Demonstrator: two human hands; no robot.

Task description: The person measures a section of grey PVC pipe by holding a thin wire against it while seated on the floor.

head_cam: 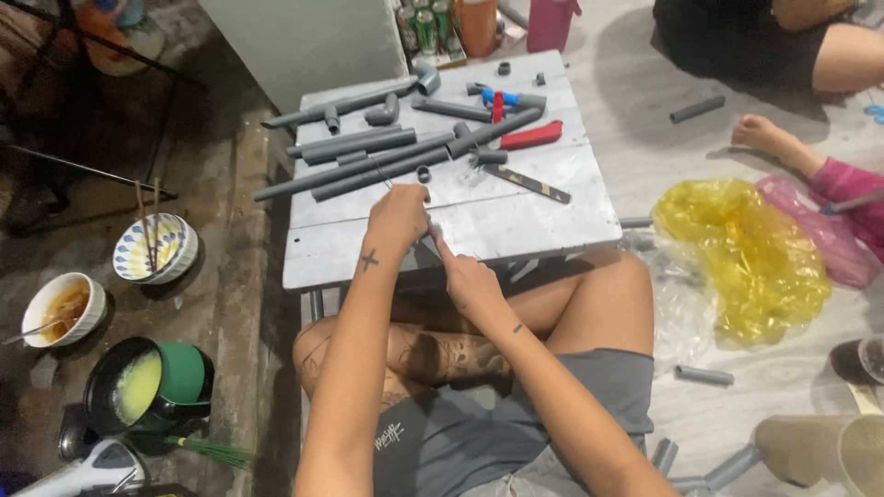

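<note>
On the floor at left stand a patterned bowl [155, 248] with chopsticks and a dark pot [138, 387]. Centre: grey pipes [368, 166] lie across the pale bench [516, 216]. The left hand [398, 213] is curled shut on a small piece, too small to identify, at the near bench edge; the right hand [468, 276], just beside it, points a finger at it. Right: a yellow bag [746, 253].

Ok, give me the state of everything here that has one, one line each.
Left hand: closed, fingers curled on the low table.
Right hand: forefinger pointing up at the table edge.
Long grey pipes: lying flat, loose.
Elbow fitting: unattached.
Patterned bowl: chopsticks standing in it.
Yellow bag: crumpled on the floor.
</note>
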